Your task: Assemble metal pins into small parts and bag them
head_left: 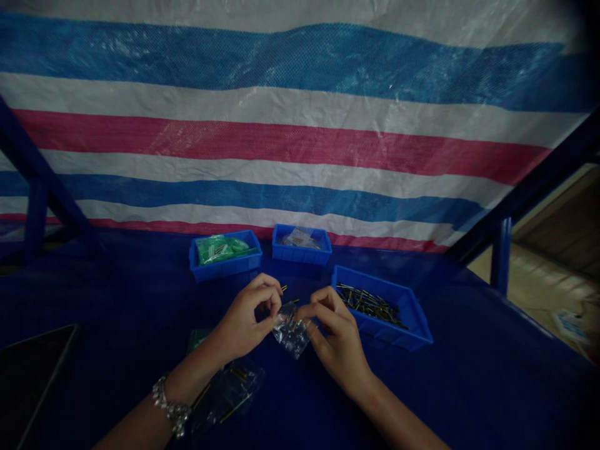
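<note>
My left hand (248, 319) is pinched shut, a few thin metal pins sticking out past its fingertips, and its thumb and forefinger meet the top of a small clear plastic bag (290, 334). My right hand (335, 331) pinches the same bag from the right side. The bag hangs between both hands just above the blue table (469, 387). A bracelet is on my left wrist.
A blue bin of thin metal pins (379, 312) sits right of my hands. Two smaller blue bins stand behind: one with green bags (224, 253), one with clear bags (301, 244). Filled clear bags (229, 390) lie under my left forearm. A dark tablet (28, 375) lies far left.
</note>
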Tool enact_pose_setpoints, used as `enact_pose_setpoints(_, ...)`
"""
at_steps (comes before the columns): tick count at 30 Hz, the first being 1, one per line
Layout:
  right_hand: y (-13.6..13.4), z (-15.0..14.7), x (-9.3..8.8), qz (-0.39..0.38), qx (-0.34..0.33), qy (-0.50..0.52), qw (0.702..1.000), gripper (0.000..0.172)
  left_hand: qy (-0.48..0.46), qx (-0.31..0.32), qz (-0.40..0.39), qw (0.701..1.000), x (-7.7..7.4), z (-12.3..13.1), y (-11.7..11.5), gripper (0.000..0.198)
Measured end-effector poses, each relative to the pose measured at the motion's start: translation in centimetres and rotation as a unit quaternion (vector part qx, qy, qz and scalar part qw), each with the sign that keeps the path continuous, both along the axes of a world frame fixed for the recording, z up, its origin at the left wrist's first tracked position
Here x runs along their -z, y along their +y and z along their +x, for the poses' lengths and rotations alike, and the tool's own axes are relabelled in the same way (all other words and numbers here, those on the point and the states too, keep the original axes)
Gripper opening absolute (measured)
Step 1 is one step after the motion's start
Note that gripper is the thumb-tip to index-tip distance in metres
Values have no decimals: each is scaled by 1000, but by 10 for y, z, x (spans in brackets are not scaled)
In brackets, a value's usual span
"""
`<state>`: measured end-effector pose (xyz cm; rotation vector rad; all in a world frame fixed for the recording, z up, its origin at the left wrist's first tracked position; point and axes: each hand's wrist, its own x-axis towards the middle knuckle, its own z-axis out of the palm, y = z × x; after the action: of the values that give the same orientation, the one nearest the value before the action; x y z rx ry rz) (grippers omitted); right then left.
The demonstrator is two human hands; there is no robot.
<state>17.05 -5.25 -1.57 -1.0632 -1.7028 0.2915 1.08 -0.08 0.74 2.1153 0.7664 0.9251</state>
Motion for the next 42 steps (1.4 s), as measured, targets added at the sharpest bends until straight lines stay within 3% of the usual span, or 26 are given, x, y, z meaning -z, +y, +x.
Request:
enact_pose_setpoints(8, 0, 0, 0, -29, 8, 19, 999, 15, -1, -2, 25, 1000, 0, -2, 0, 15)
enact_pose_setpoints(12, 2, -1, -2, -108, -5, 78, 991, 8, -4, -25, 17, 1000, 4, -2, 3, 12)
enact_pose_setpoints(18, 7, 0, -2, -294, -76, 282, 910, 25, 30, -69, 19, 997, 11, -2, 4, 12)
enact_pose_setpoints(21, 8, 2, -3, -319, -98, 326, 884, 27, 39, -108, 66, 991, 11, -2, 6, 9)
enact_pose_setpoints(25, 8, 3, -3, -333, -101, 336, 875, 27, 76, -170, 128, 974, 2, -6, 4, 6)
enact_pose_setpoints(28, 8, 4, -2, -338, -94, 332, 876, 28, 156, -269, 168, 935, -5, -19, -7, 8)
enact_pose_setpoints(32, 7, 5, 0, -341, -94, 322, 878, 28, 257, -496, 188, 808, -6, -55, -29, 19)
enact_pose_setpoints(35, 6, 5, 1, -342, -95, 311, 882, 29, 316, -595, 157, 722, 0, -91, -42, 39)
enact_pose_setpoints(38, 6, 5, 2, -341, -89, 301, 886, 30, 351, -628, 121, 684, 12, -123, -47, 50)
enact_pose_setpoints(42, 7, 6, 2, -339, -80, 299, 888, 30, 360, -646, 71, 669, 23, -144, -44, 50)
